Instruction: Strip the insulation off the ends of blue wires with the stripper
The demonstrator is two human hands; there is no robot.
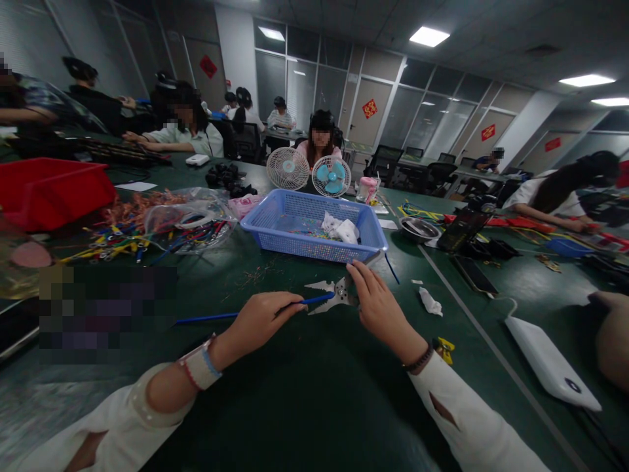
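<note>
Beyond the pliers (341,293), blue basket (314,248) holds tissue (343,229), coloured scraps (308,233)

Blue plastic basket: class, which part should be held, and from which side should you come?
Probably best by the outward-flaring rim at both short ends, coming from left and right: the wide, open-topped basket stands upright, holding crumpled white tissue and small coloured bits, so level support suits it. The wire stripper crowds its near right corner.

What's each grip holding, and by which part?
The left grip pinches the blue wire just short of its end at the pliers. The right grip holds those pliers on the handle side; the exact hold is partly hidden.
</note>
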